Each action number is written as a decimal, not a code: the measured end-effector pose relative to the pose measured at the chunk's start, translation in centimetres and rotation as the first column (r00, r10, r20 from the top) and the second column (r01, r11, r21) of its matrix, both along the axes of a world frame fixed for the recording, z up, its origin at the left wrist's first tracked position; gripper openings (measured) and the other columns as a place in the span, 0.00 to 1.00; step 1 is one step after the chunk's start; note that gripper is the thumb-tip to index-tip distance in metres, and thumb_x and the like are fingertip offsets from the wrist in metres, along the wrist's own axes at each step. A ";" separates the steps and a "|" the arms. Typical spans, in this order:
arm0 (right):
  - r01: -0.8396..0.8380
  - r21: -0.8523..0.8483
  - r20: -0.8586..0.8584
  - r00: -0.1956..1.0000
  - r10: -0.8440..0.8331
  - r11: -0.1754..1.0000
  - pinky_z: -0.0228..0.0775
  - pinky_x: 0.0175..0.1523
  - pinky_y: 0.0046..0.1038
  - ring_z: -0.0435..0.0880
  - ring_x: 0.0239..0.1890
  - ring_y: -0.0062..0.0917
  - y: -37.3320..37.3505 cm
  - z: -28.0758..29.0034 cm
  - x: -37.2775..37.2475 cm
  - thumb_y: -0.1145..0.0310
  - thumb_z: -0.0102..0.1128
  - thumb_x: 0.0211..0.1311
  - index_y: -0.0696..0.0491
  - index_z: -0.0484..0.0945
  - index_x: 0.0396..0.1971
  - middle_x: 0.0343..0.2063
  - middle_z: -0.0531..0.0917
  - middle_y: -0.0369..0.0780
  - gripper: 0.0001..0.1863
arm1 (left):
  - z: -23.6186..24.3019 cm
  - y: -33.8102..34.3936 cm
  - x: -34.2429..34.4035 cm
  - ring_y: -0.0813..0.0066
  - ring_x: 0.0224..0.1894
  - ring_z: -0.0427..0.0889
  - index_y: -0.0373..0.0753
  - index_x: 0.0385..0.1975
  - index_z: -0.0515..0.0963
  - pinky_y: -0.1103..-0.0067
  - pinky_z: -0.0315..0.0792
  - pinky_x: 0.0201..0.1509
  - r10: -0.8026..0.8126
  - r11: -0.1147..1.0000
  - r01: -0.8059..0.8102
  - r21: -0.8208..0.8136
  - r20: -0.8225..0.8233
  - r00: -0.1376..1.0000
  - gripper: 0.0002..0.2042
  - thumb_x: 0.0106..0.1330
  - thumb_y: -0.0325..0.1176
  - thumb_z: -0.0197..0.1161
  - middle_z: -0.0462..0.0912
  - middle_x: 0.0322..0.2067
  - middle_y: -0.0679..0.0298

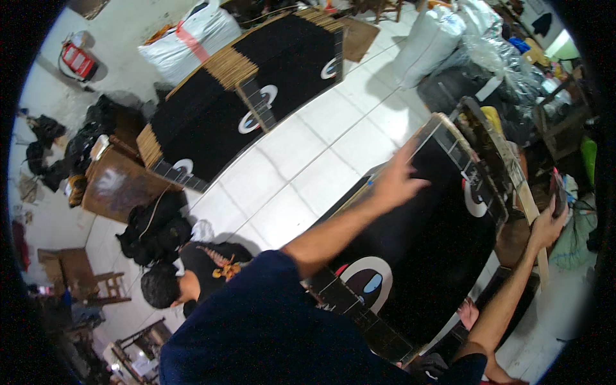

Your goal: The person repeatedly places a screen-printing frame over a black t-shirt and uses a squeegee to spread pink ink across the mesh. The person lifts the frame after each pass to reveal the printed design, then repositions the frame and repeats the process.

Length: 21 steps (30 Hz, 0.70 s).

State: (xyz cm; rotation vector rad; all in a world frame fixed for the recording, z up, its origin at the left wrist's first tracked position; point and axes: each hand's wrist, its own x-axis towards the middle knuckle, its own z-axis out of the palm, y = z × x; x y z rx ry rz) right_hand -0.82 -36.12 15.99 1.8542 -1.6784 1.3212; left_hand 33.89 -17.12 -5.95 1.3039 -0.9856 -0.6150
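Black fabric [423,237] with printed cartoon-eye shapes lies flat on a long board just in front of me. My left hand [394,183] reaches over its far left edge, fingers stretched out and slightly blurred, holding nothing that I can see. A printed eye [369,285] in white, red and blue shows below my left forearm. Out to the right, beyond the board's edge, my right hand [547,228] is closed on a dark, flat object [558,191] with a pinkish tip, whose kind I cannot make out. A wooden strip [527,192] runs beside that hand.
Another black-covered table [205,122] with stacked wooden slats [231,64] stands across the tiled aisle [301,160]. A person in a black shirt [205,266] is at lower left. Another person's hand [468,314] touches near the board's right edge. White sacks [427,45] stand at the back.
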 end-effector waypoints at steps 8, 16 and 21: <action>-0.097 0.035 0.007 0.995 0.097 0.995 0.74 0.56 0.36 0.86 0.52 0.40 -5.5 7.4 1.2 0.58 0.60 0.74 0.45 0.79 0.60 0.50 0.87 0.43 0.18 | -29.0 32.2 8.4 0.54 0.48 0.87 0.39 0.50 0.86 0.63 0.76 0.56 -0.453 0.145 0.235 0.961 -0.147 0.879 0.30 0.72 0.62 0.53 0.89 0.40 0.50; 0.092 0.103 -0.045 0.995 -0.088 0.990 0.72 0.59 0.40 0.84 0.56 0.44 -6.3 10.1 2.1 0.50 0.59 0.72 0.43 0.78 0.60 0.52 0.86 0.44 0.22 | -27.6 37.8 1.8 0.45 0.49 0.83 0.46 0.61 0.79 0.55 0.75 0.53 -0.231 0.548 -0.067 0.834 0.228 0.946 0.29 0.66 0.58 0.59 0.84 0.46 0.51; 0.103 0.099 -0.040 0.994 -0.099 0.990 0.72 0.59 0.41 0.84 0.55 0.44 -7.3 10.5 1.7 0.48 0.61 0.70 0.44 0.79 0.59 0.52 0.87 0.44 0.24 | -27.4 39.1 2.4 0.44 0.52 0.83 0.41 0.61 0.78 0.57 0.76 0.56 -0.158 0.581 -0.115 0.806 0.250 0.955 0.27 0.63 0.46 0.69 0.85 0.52 0.48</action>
